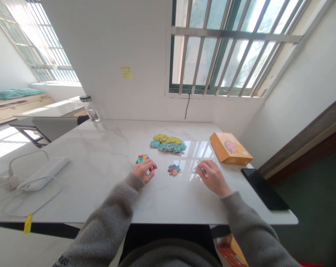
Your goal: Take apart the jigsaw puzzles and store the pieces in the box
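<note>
My left hand (144,170) is at the near side of a small pile of colourful puzzle pieces (142,158), its fingers curled in toward the thumb. Whatever those fingers may hold is hidden. To the right, my right hand (214,178) is pinched over a few pieces, and a bit of teal puzzle piece (203,169) shows at its fingertips. Between the two hands lies another small pile of blue, red and orange puzzle pieces (174,170). Farther back, yellow pieces (168,138) and teal pieces (170,147) are spread in overlapping rows.
An orange box (230,147) and a black tablet-like device (264,188) are on the table's right side. A white power strip (46,174) with cables lies at left. A clear bottle (90,108) stands at the back left corner of the white table (106,148).
</note>
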